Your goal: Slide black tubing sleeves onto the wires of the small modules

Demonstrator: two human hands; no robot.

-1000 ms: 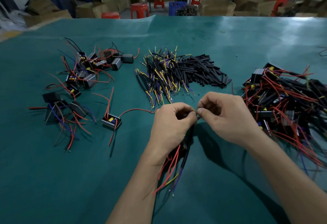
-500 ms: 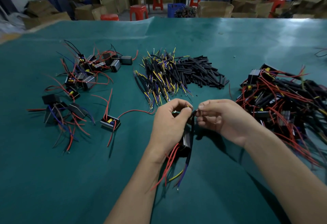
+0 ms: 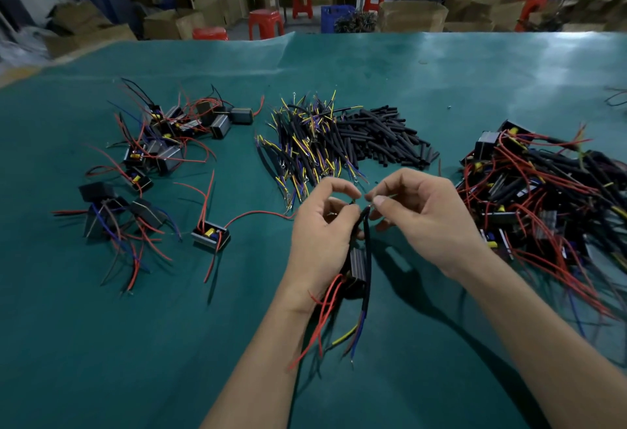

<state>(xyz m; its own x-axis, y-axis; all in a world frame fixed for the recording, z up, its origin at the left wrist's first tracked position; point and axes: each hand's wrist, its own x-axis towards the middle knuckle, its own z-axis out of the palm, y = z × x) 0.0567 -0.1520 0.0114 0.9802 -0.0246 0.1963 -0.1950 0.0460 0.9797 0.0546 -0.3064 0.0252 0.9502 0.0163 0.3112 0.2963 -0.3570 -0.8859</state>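
Right, over the teal-covered worktop (image 3: 441, 89) the left hand (image 3: 322, 235) has its grip curled round a small black box-shaped module (image 3: 359, 263), red, yellow and blue wires trailing below. The right hand (image 3: 424, 215) pinches a black tubing sleeve (image 3: 365, 225) at its top end. Loose black sleeves (image 3: 380, 137) lie heaped just beyond, finished modules (image 3: 543, 191) piled right.

Head-worn wide-angle view, facing forward and down, near the green table (image 3: 441, 89) (workshop clutter behind)
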